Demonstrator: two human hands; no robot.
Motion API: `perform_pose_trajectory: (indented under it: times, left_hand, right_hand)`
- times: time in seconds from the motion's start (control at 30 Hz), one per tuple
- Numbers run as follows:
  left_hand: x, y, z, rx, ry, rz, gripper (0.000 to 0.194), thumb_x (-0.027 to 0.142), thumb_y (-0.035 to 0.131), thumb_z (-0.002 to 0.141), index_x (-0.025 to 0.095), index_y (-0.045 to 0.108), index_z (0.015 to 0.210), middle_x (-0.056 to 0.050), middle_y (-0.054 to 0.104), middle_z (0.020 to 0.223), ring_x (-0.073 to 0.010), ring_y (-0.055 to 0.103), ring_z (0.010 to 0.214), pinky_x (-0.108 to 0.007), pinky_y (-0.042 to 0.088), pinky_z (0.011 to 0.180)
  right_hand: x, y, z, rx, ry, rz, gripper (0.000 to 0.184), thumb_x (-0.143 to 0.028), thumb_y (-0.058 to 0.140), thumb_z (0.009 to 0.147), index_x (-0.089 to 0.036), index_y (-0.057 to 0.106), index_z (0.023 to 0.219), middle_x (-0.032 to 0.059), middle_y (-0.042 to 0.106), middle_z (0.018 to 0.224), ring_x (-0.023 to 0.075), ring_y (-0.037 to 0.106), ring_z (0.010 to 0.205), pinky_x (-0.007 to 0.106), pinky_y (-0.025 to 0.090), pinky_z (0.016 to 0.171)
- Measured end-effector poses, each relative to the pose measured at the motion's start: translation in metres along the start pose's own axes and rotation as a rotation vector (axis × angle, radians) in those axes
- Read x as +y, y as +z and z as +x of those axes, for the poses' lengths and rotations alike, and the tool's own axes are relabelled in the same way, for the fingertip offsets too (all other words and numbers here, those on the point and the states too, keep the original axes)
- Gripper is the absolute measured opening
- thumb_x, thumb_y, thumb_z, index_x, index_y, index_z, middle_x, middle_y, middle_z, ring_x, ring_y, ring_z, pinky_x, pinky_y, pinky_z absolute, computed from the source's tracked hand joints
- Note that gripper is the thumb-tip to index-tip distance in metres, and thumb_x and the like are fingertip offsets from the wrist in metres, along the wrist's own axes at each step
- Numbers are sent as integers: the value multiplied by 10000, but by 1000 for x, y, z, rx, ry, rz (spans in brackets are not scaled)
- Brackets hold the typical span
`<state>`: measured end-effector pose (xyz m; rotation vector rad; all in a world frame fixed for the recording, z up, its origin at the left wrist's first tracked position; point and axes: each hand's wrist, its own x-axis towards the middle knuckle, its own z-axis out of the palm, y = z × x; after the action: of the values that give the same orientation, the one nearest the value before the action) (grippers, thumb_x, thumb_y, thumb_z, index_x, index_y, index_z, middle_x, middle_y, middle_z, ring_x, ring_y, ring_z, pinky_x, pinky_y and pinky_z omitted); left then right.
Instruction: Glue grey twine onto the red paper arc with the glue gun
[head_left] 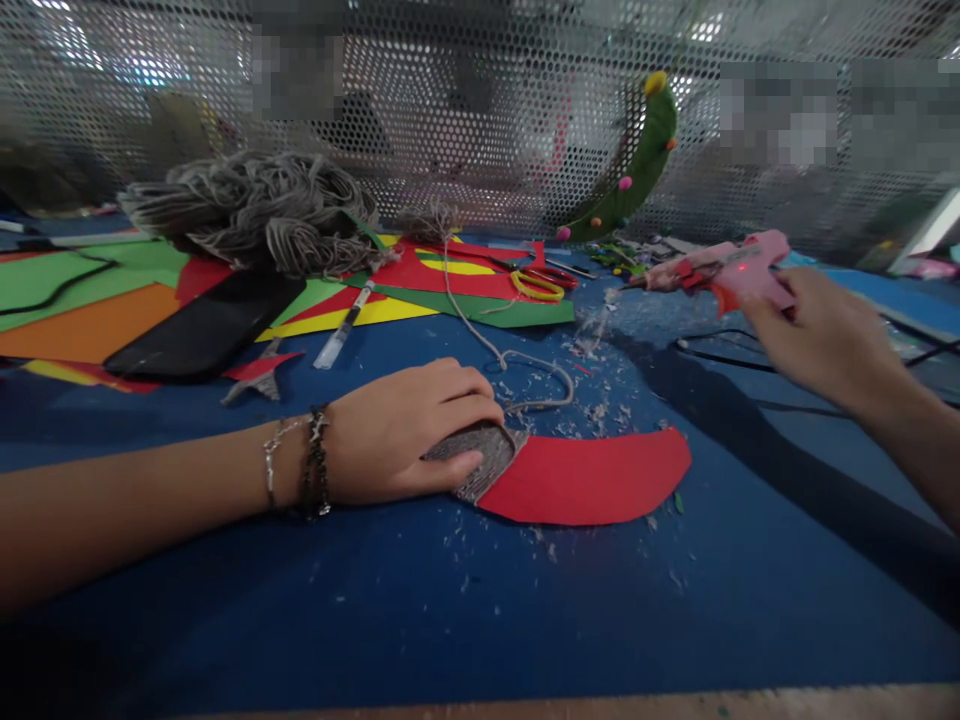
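Note:
A curved red paper cutout (589, 478) lies on the blue tabletop, its left end covered in wound grey yarn (487, 455). My left hand (412, 425) rests over that yarn-covered end, fingers curled over the far side and thumb on top, holding it down. A loose grey strand runs from the far edge near my fingertips back to the yarn pile. At the right, my right hand (825, 325) grips a pink glue gun (739, 268), raised above the table with its nozzle pointing left. A small red light shows on the gun.
Behind lie a grey yarn pile (255, 210), a black phone (206, 325), a marker (343, 325), yellow-handled scissors (538, 287) and coloured paper sheets (97, 320). A green curved piece with pompoms (637, 170) leans against the perforated metal screen (465, 130). A black cord (720, 365) lies right.

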<state>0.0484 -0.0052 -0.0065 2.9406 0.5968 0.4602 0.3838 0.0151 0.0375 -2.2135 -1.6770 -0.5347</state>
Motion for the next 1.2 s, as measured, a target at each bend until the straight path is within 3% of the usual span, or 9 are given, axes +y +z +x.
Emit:
perform_pose_trajectory:
  times: [0.13,0.23,0.33,0.5,0.73,0.87,1.03,1.1,1.2]
  left_hand:
    - [1,-1,1,-6,-6,-19,266,262,390,900,148,554,1076,-110,580,1120,-227,516,1013,-375,392,942]
    - [1,-1,1,-6,-6,-22,272,257,383,896,139,558,1067,-116,584,1116,-226,521,995,-397,391,952]
    - [1,-1,1,0,3,-18,267,253,384,894,140,554,1065,-112,585,1107,-219,524,983,-392,392,952]
    - [2,-2,0,7,7,2,253,247,402,890,145,547,1071,-98,579,1089,-214,520,979,-344,409,905]
    - [4,-4,0,7,10,-8,260,236,403,882,138,544,1078,-104,580,1089,-215,520,975,-347,415,903]
    - [3,-4,0,11,22,-13,259,237,401,888,131,546,1075,-110,579,1089,-215,517,983,-353,399,927]
    - [0,0,0,33,42,-11,266,250,389,888,132,548,1065,-112,578,1076,-221,518,975,-354,399,910]
    - [-1,1,0,28,31,-17,260,252,386,890,144,547,1063,-108,573,1087,-221,515,988,-356,391,921]
    - [-1,0,0,-4,6,-29,253,244,395,893,151,538,1080,-103,566,1107,-219,506,1011,-353,387,928]
  right_hand:
    - [6,0,2,103,85,48,288,-246,387,838,-132,532,1059,213,628,1006,261,576,899,351,382,702]
    - [7,0,2,217,62,92,355,-247,402,823,-112,492,1138,248,591,1089,289,549,1016,383,387,780]
    - [9,-1,4,263,44,162,338,-245,431,784,-134,498,1097,224,602,1046,282,556,972,385,393,788]
    - [6,-2,2,79,22,309,177,-288,456,719,-204,509,865,66,560,629,210,514,600,355,401,653]
    - [-13,-4,-16,75,-123,413,233,-392,474,662,-226,487,825,131,630,853,253,575,730,373,422,655]
    - [-18,-7,-24,27,-183,401,267,-481,487,653,-240,433,754,70,581,711,210,516,612,353,402,585]
    - [-22,-9,-30,-43,-321,368,559,-782,470,561,-256,307,657,-24,423,552,131,367,478,300,328,475]
    - [-23,-10,-33,-64,-368,382,627,-853,430,522,-251,333,668,-27,429,541,125,370,462,291,323,460]
    - [-26,-11,-38,-129,-425,429,611,-819,453,555,-233,397,717,-5,486,560,139,419,469,290,339,466]
